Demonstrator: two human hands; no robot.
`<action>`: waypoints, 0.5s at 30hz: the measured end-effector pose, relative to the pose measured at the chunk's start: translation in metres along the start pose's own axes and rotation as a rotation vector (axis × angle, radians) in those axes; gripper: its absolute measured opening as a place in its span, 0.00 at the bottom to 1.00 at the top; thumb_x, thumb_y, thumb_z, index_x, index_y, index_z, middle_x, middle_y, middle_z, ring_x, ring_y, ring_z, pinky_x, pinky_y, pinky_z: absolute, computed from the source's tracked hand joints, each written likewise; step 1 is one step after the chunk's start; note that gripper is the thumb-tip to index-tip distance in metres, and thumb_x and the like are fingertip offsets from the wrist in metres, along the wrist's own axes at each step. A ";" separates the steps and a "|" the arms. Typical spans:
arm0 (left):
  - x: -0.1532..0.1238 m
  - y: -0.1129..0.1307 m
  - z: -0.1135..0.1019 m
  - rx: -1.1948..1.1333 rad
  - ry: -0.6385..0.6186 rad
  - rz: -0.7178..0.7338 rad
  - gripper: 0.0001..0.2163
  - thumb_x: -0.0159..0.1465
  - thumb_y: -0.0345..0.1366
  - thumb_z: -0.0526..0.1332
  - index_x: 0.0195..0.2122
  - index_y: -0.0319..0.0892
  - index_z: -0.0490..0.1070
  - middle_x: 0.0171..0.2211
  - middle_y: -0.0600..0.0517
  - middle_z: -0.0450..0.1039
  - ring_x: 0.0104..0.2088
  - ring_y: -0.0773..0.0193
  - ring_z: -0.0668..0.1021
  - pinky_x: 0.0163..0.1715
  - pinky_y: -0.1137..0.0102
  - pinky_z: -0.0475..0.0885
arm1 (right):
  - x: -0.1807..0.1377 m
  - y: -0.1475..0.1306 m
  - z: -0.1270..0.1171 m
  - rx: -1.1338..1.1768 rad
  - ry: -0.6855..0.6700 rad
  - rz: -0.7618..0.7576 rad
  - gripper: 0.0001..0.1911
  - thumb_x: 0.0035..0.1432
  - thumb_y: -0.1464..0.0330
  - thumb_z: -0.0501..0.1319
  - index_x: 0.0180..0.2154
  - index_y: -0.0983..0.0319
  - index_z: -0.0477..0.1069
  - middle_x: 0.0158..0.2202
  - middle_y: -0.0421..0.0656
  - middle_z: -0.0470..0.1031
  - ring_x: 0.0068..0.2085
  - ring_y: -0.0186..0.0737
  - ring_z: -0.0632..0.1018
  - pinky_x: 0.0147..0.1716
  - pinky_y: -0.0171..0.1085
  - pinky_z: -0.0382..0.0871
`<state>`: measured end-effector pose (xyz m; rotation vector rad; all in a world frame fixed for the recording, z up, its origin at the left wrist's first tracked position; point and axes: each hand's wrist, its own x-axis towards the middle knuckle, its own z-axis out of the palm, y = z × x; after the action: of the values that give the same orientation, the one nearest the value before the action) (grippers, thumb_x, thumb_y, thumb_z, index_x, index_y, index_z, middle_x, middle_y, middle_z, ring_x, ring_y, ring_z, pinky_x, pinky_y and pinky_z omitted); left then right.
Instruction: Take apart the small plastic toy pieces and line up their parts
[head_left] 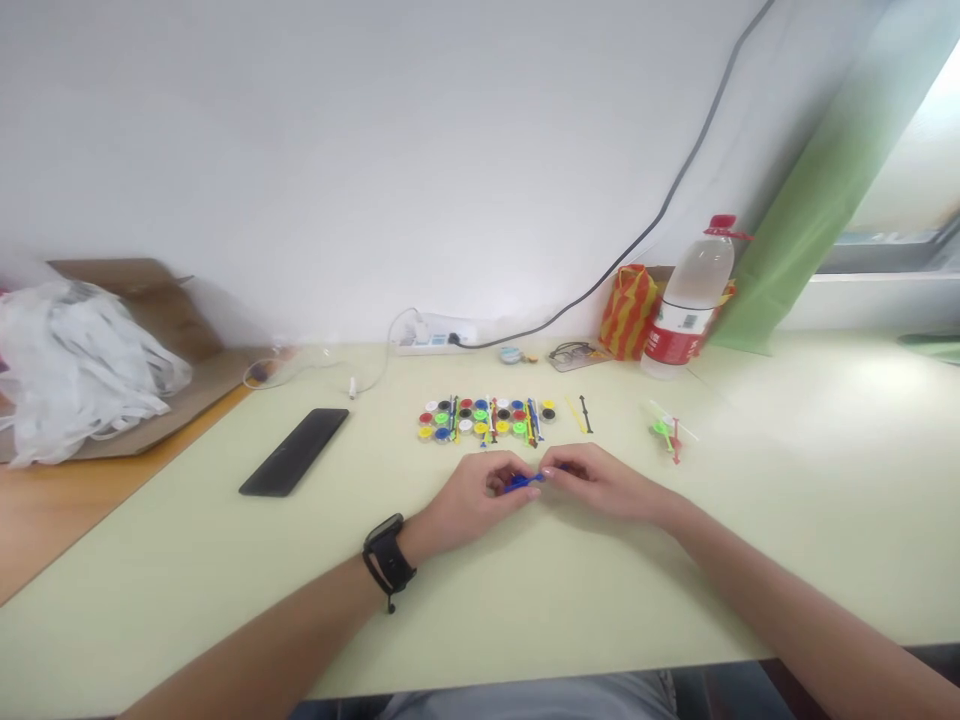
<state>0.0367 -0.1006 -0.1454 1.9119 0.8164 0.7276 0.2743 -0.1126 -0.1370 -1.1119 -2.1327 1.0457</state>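
Note:
A small blue plastic piece (523,482) is held between my two hands, low over the table's middle. My left hand (480,492), with a black watch on its wrist, pinches it between thumb and fingers. From the other side my right hand (594,480) is closed on the blue piece's right end; its fingers hide part of it. Just beyond lie rows of coloured round discs (466,426) with thin arrow-shaped sticks between them. To their right a black arrow stick (586,414) lies beside a yellow stick (575,414). Farther right are loose green, red and white pieces (663,432).
A black phone-like slab (295,452) lies at left, near a cardboard box (150,310) with white plastic bags. Along the wall are a power strip (435,337), glasses (576,353), a striped bag (628,310) and a large bottle (688,300). A dark cable (667,200) crosses the wall.

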 end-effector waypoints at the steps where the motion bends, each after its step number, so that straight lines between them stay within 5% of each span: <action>1: 0.000 -0.001 0.000 -0.012 0.006 -0.011 0.12 0.66 0.44 0.67 0.42 0.41 0.78 0.37 0.50 0.76 0.34 0.65 0.75 0.35 0.70 0.72 | 0.000 -0.001 0.000 0.003 0.014 -0.008 0.13 0.72 0.62 0.53 0.40 0.60 0.74 0.34 0.41 0.72 0.35 0.39 0.70 0.35 0.37 0.62; 5: 0.001 -0.007 -0.001 -0.101 0.023 -0.061 0.14 0.63 0.44 0.70 0.43 0.40 0.77 0.39 0.49 0.77 0.34 0.65 0.76 0.36 0.70 0.73 | -0.002 -0.006 0.000 0.054 0.068 0.022 0.14 0.73 0.65 0.49 0.47 0.59 0.71 0.36 0.40 0.70 0.38 0.40 0.70 0.41 0.39 0.63; 15: 0.007 -0.001 -0.003 -0.134 0.041 -0.023 0.11 0.68 0.42 0.65 0.46 0.42 0.79 0.45 0.47 0.80 0.45 0.59 0.80 0.47 0.66 0.76 | 0.003 0.000 0.019 0.344 0.098 -0.031 0.08 0.70 0.65 0.57 0.48 0.59 0.68 0.31 0.37 0.66 0.31 0.35 0.66 0.31 0.35 0.60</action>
<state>0.0383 -0.0930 -0.1438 1.7705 0.7936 0.7902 0.2592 -0.1178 -0.1481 -0.9398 -1.8018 1.2590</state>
